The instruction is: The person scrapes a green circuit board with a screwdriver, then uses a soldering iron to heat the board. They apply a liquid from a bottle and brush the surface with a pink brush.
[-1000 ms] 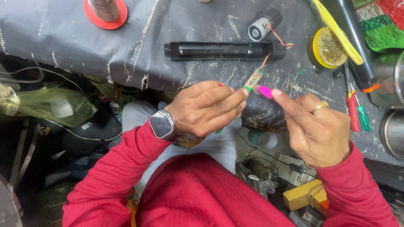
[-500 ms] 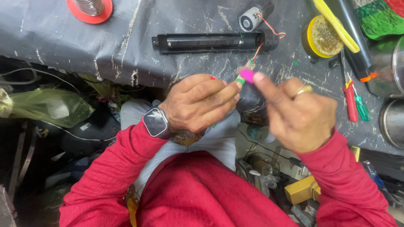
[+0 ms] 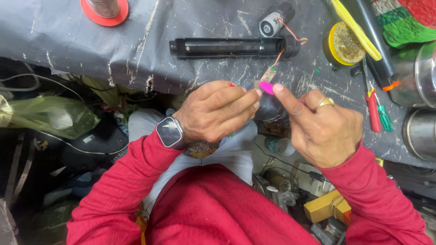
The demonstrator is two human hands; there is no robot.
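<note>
While both hands meet just above the near edge of the grey surface [image 3: 68, 41], the left hand [image 3: 218, 113] and right hand [image 3: 324, 129] each pinch a small pink piece [image 3: 266, 87], fingertips closed together on it. Thin wires run from a little green circuit board [image 3: 271, 72] touching it up to a long black tube [image 3: 227, 46]. Two screwdrivers [image 3: 378, 113] lie well to the right
</note>
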